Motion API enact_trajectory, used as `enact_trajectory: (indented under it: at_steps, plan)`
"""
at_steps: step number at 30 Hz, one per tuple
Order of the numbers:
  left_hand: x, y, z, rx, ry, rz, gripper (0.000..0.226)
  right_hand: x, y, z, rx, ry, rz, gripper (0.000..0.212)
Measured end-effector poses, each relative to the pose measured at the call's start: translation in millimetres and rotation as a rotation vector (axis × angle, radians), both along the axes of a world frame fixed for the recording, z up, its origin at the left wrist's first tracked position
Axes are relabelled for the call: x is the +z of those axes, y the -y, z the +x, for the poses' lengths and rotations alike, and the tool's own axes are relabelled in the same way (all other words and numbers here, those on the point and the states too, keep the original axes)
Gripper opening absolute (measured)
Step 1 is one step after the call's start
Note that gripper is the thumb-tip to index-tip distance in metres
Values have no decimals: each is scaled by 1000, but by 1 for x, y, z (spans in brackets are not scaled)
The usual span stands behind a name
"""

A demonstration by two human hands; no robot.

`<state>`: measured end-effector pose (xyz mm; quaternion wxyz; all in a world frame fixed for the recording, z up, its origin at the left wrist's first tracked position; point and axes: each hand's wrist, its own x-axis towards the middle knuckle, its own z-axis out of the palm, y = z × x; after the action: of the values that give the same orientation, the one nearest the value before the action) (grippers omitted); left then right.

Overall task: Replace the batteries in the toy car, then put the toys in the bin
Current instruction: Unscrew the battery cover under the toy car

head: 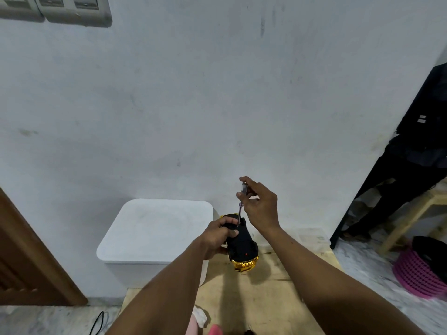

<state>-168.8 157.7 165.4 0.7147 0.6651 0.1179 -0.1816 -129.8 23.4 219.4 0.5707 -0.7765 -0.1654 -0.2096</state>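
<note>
A gold toy car (243,247) is turned upside down, its black underside facing up, held above a wooden table (266,298). My left hand (217,238) grips the car by its left side. My right hand (260,206) holds a small screwdriver (242,201) with a clear handle, upright, its tip touching the car's underside near the far end. A white bin (154,235) with a closed lid stands just left of the car, against the wall.
A pink basket (420,274) with dark items sits on the floor at the right, beside a wooden stool (411,213) and hanging dark clothing. A wooden door (31,262) is at the left. Pink and white toys (200,320) lie at the table's near edge.
</note>
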Motion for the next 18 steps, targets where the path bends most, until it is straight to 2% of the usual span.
enact_trajectory:
  at_steps: [14,18]
  plan:
    - [5,0,0,-10,15,8,27,2,-1,-2,18,101,-103,41]
    - [4,-1,1,-6,13,3,28,3,1,0,-8,65,-86,43]
